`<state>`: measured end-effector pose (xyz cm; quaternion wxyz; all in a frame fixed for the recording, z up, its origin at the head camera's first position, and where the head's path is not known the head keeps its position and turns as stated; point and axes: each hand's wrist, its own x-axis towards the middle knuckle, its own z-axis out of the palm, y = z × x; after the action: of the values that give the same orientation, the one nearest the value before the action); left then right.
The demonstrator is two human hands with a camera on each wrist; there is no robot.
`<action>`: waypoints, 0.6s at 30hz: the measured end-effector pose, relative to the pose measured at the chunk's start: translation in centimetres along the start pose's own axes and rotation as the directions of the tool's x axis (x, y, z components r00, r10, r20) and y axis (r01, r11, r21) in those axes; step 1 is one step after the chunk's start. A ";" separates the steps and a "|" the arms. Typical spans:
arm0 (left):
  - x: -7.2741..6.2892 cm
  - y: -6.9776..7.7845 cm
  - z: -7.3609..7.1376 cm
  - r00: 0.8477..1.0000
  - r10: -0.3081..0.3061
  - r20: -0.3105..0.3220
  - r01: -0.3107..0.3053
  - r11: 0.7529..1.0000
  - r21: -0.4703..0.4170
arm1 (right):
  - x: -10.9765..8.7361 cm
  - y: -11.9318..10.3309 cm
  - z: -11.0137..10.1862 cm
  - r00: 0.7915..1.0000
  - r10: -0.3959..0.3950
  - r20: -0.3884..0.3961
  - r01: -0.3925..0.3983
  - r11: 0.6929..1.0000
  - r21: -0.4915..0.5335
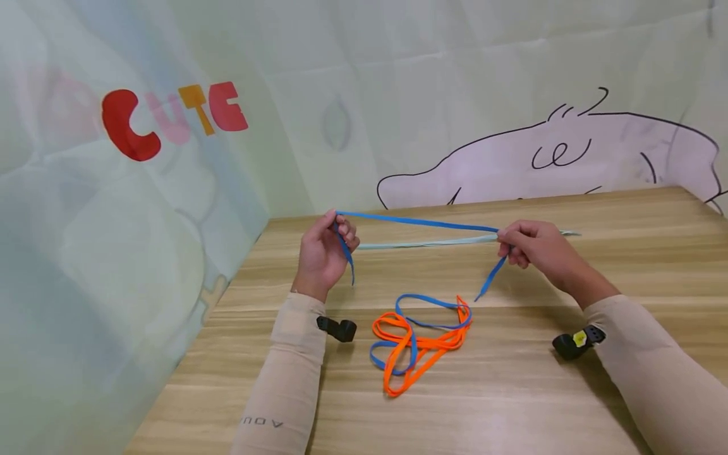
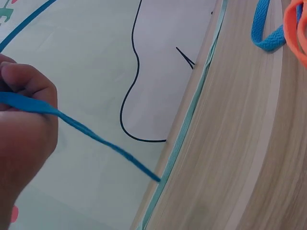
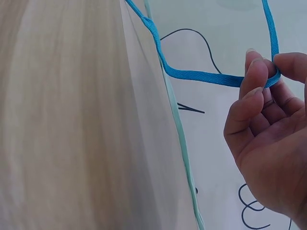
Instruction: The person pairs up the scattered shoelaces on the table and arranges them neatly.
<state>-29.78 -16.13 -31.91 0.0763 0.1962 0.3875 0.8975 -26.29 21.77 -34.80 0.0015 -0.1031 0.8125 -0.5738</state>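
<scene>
A blue shoelace [image 1: 418,222] is stretched between both hands above the table. My left hand [image 1: 325,256] pinches it near one end, and a short tail hangs below the fingers. On the other side my right hand [image 1: 531,249] pinches it between thumb and fingertips, its tail [image 3: 201,76] dangling free. Behind the blue lace a pale green shoelace [image 1: 426,243] lies straight across the back of the table. Nearer the front, an orange shoelace [image 1: 404,379] lies in loose loops, tangled with another blue shoelace [image 1: 432,297].
The wooden table [image 1: 483,411] runs back to a printed cloth backdrop [image 1: 341,63] with a cartoon outline and coloured letters. Black cameras [image 1: 341,330] are strapped over the beige sleeves [image 1: 296,373].
</scene>
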 end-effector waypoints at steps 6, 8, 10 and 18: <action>0.1 0.1 -0.6 1.000 -0.007 -0.014 0.007 1.000 0.000 | -0.2 0.2 -0.4 1.000 -0.013 -0.012 0.013 1.000 0.007; 0.1 0.1 -0.8 1.000 -0.009 -0.028 0.009 1.000 -0.003 | -0.2 0.3 -0.5 1.000 -0.015 -0.009 0.015 1.000 0.002; 0.2 0.1 -1.0 0.999 -0.011 -0.048 0.011 1.000 0.004 | -0.2 0.3 -0.8 1.000 -0.015 -0.006 0.015 1.000 -0.009; 0.4 0.2 -1.6 0.983 -0.046 -0.180 0.061 0.995 0.080 | -0.4 0.6 -2.1 1.000 0.025 0.004 -0.025 0.998 -0.066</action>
<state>-30.80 -17.23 -32.66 0.0572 0.1079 0.4358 0.8917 -26.26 23.95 -34.69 0.0072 -0.0941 0.8322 -0.5464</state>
